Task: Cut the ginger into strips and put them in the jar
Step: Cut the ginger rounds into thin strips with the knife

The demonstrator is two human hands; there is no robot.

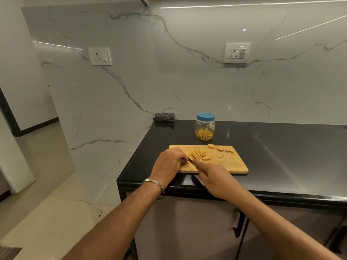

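Slicing at centre frame, the right hand (pixel 212 177) grips a knife (pixel 191 161) while the curled left hand (pixel 170 162) pins ginger (pixel 185 161) on the cutting board (pixel 231 164) — strips (pixel 199 154) piled alongside. Next, seemingly: uncapping the blue-lidded jar (pixel 205 127) just behind, on the desk (pixel 281 147).

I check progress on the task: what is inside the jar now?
The jar holds yellow ginger strips in its lower part. Its blue lid hides the top.
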